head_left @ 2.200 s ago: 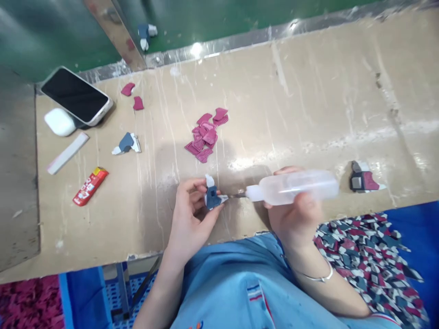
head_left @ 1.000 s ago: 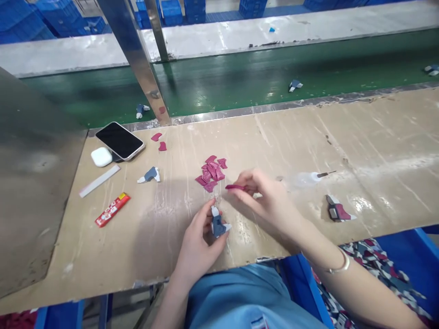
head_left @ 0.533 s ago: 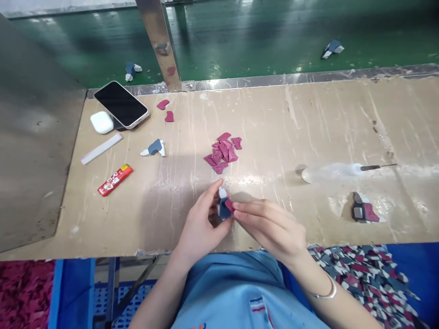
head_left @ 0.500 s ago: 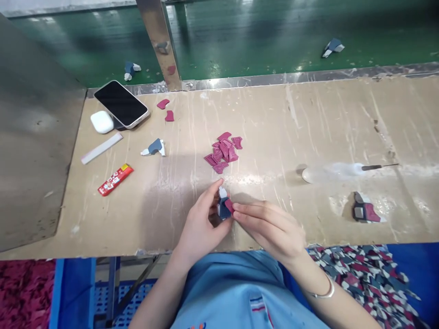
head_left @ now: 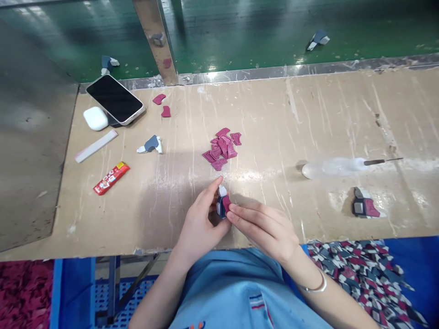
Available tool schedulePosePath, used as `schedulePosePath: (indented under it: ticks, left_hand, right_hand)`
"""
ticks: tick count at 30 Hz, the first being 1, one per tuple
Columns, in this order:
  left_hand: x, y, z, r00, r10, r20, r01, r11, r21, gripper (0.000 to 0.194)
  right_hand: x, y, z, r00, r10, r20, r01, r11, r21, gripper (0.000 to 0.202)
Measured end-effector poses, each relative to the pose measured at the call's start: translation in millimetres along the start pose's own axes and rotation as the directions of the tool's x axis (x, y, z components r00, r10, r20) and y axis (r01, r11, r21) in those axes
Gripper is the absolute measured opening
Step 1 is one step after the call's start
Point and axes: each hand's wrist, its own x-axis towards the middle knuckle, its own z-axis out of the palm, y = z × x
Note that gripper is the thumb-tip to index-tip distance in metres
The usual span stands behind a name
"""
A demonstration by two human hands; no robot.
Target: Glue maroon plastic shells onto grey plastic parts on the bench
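Observation:
Near the front of the workbench my left hand (head_left: pixel 202 219) is closed around a small navy and white plastic part (head_left: pixel 221 201), its white tip pointing away from me. From the right, my right hand (head_left: pixel 265 228) pinches a maroon plastic piece (head_left: pixel 226 202) between thumb and fingers and holds it against the navy part's side. Whether the two are locked together I cannot tell. Just beyond my hands lies a loose pile of maroon pieces (head_left: pixel 222 148). Off to the right rests a navy, white and maroon assembly (head_left: pixel 365 203).
At left are a phone (head_left: pixel 115 99), a white case (head_left: pixel 95 119), a pale strip (head_left: pixel 96 146), a red packet (head_left: pixel 111 178) and a navy-white part (head_left: pixel 151 144). A clear bottle with a needle tip (head_left: pixel 334 168) lies right. Behind runs a green conveyor (head_left: pixel 240 36); bins (head_left: pixel 363 278) sit below.
The maroon piece has moved left and now lies closer against the navy part, with my right fingers following it. My left hand keeps its grip. The whole view has shifted slightly.

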Motion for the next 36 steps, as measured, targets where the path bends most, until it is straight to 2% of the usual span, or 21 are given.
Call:
schedulePosePath:
  ticks: [7, 12, 14, 16, 19, 21, 24, 26, 31, 33, 36]
  left_hand:
    - [0, -1, -0.1, 1.000, 0.009, -0.015, -0.009, 1.000, 0.003, 0.074]
    - [0, -2, 0.4, 1.000, -0.023, -0.018, 0.022, 0.998, -0.065, 0.069]
    - [0, -1, -0.7, 0.998, -0.062, -0.006, 0.061, 0.987, -0.151, 0.070]
    - [-1, 3, -3.2, 0.993, -0.109, 0.054, 0.120, 0.955, -0.273, 0.072]
    - [-2, 9, -7.5, 0.974, -0.136, 0.180, 0.207, 0.855, -0.475, 0.075]
    - [-2, 12, -9.1, 0.972, -0.140, 0.191, 0.226, 0.782, -0.581, 0.067]
    - [0, 15, -8.6, 0.975, -0.157, 0.157, 0.222, 0.700, -0.679, 0.051]
    - [1, 17, -7.1, 0.976, -0.153, 0.155, 0.218, 0.665, -0.714, 0.047]
    - [4, 20, -2.6, 0.982, -0.133, 0.137, 0.191, 0.631, -0.752, 0.045]
    - [3, 18, -0.9, 0.985, -0.113, 0.130, 0.172, 0.646, -0.744, 0.046]
    - [0, 15, 2.4, 0.995, -0.071, 0.068, 0.098, 0.709, -0.699, 0.048]
  right_hand:
    - [2, 1, 3, 0.999, -0.034, -0.030, 0.034, 0.999, -0.024, 0.026]
    - [5, 5, 12, 0.996, 0.034, -0.083, -0.030, 0.998, 0.053, 0.020]
    - [6, 6, 14, 0.996, 0.066, -0.067, -0.061, 0.995, 0.078, 0.021]
    - [8, 6, 14, 0.993, 0.105, -0.053, -0.098, 0.988, 0.123, 0.022]
    - [10, 4, 12, 0.987, 0.155, -0.043, -0.140, 0.959, 0.247, 0.024]
    - [10, 1, 10, 0.976, 0.214, -0.036, -0.189, 0.919, 0.347, 0.027]
    - [9, -5, 11, 0.940, 0.340, -0.023, -0.283, 0.817, 0.502, 0.033]
    - [7, -9, 14, 0.921, 0.386, -0.057, -0.285, 0.765, 0.578, 0.036]
    - [6, -13, 24, 0.873, 0.432, -0.225, -0.247, 0.791, 0.560, 0.035]
    - [7, -13, 26, 0.861, 0.445, -0.245, -0.258, 0.799, 0.544, 0.032]
    - [9, -13, 25, 0.869, 0.412, -0.274, -0.225, 0.823, 0.522, 0.028]
